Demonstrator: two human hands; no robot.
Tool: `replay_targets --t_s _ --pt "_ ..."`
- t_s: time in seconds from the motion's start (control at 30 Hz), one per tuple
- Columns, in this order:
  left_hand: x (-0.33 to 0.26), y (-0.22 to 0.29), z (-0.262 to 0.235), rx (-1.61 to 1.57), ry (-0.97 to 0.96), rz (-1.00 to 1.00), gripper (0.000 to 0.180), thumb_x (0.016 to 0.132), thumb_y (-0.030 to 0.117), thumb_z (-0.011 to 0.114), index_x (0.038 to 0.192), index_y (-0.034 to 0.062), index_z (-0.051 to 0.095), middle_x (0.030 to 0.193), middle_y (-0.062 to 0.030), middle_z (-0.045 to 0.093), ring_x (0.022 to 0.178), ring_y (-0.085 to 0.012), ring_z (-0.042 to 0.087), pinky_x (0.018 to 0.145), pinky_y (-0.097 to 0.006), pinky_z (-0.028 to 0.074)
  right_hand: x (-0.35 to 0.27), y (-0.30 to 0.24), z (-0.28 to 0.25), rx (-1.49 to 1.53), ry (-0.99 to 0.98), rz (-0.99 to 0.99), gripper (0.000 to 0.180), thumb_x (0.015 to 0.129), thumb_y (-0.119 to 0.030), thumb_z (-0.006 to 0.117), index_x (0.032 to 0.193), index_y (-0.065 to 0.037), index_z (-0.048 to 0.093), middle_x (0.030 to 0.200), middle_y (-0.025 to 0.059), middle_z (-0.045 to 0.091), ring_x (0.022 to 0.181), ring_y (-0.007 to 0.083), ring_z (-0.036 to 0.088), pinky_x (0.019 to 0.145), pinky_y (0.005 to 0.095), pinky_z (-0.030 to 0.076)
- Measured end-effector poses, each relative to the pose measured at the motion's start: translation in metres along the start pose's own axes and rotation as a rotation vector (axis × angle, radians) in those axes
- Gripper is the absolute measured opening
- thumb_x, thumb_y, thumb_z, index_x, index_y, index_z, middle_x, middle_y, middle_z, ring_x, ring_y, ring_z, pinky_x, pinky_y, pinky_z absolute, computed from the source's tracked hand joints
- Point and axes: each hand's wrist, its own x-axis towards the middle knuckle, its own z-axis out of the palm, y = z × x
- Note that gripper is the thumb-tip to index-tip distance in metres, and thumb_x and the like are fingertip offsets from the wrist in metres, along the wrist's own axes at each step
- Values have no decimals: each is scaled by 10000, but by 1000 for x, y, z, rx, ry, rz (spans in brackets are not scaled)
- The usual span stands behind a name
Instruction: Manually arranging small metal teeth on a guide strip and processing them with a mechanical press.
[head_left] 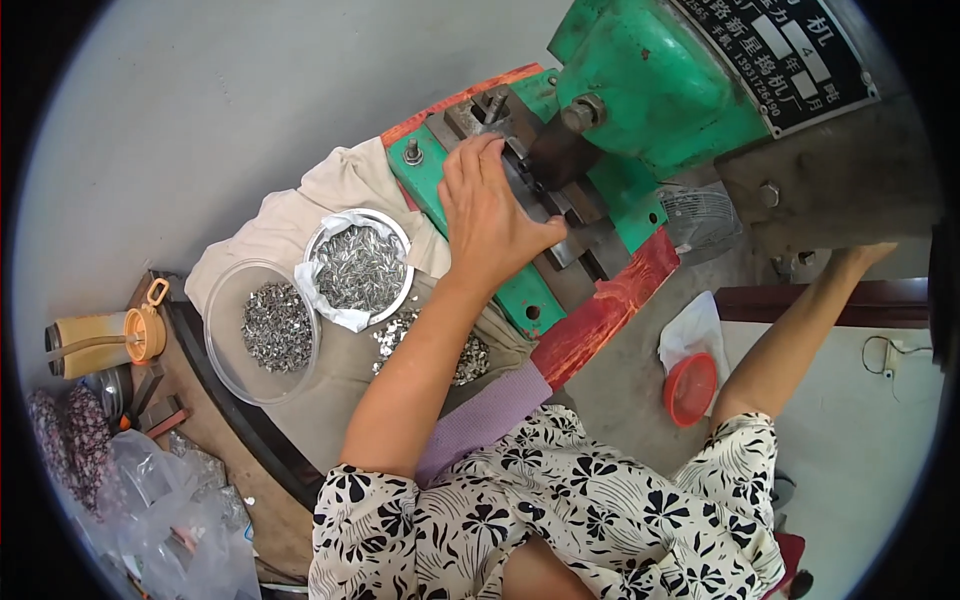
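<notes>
My left hand [488, 205] rests on the metal die block [575, 240] at the base of a green press [650, 95]. Its thumb is spread well apart from the fingers, which reach over the block's far left part. Whether a small piece lies beneath the fingertips is hidden. The dark ram [560, 155] comes down just to the right of those fingers. My right hand [872, 251] is raised at the far right, mostly covered by the press's grey metal part [830, 185], so its fingers do not show.
On beige cloth [345, 180] left of the press stand a paper-lined metal bowl [404, 238] of shiny slivers and a clear plastic tub [213, 335] of small metal pieces. Flat scraps [470, 362] lie beside my left forearm. An orange-lidded jar [90, 345] stands far left; a red basin [690, 390] sits lower right.
</notes>
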Motion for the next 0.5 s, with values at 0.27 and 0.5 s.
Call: replay_targets --t_s 0.27,0.5 --pt "-39 23 -14 -51 -83 1 933 513 225 857 1301 -36 431 1349 -174 433 1318 -381 373 1108 -479 297 42 -11 -9 106 -52 206 265 966 -125 608 1193 7 567 1080 102 664 907 198 661 790 314 553" --pt "-41 22 -13 -58 -100 -21 957 523 220 853 1329 -34 406 1361 -167 425 1332 -375 360 1116 -477 287 3 -15 9 232 92 269 307 989 -161 592 1230 23 548 1102 95 654 939 182 645 823 312 544"
